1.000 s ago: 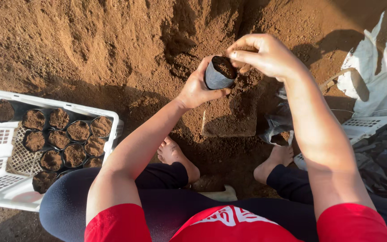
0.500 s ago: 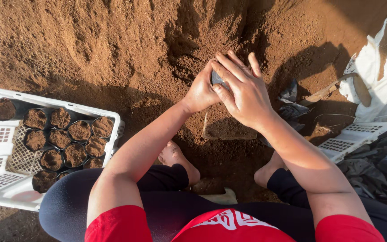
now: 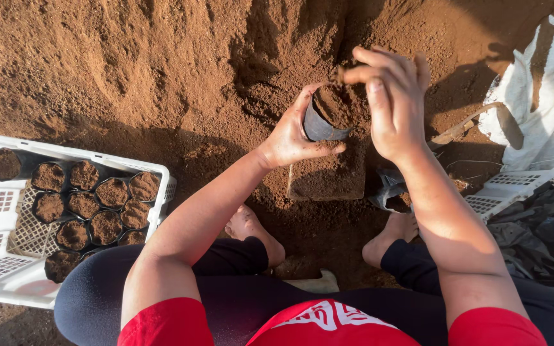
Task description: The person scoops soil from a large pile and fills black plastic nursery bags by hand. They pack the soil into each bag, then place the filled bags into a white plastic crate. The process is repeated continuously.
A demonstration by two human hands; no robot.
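My left hand (image 3: 290,138) grips a small black plastic pot (image 3: 320,125) that is filled with brown soil, held above a flat soil-covered block (image 3: 327,179). My right hand (image 3: 392,102) hovers just over and to the right of the pot's mouth, fingers together, pinching a bit of soil above it. Both hands are in front of a big heap of brown soil (image 3: 161,64). My bare feet rest on the ground below the block.
A white plastic crate (image 3: 1,256) at the left holds several soil-filled black pots (image 3: 91,205). Another white crate (image 3: 520,186) at the right holds dark empty plastic bags (image 3: 540,230). A white sack (image 3: 553,96) lies at the far right.
My right hand, which covered the pot half a second ago, has lifted off to the right, and the soil-filled pot shows again in my left hand.
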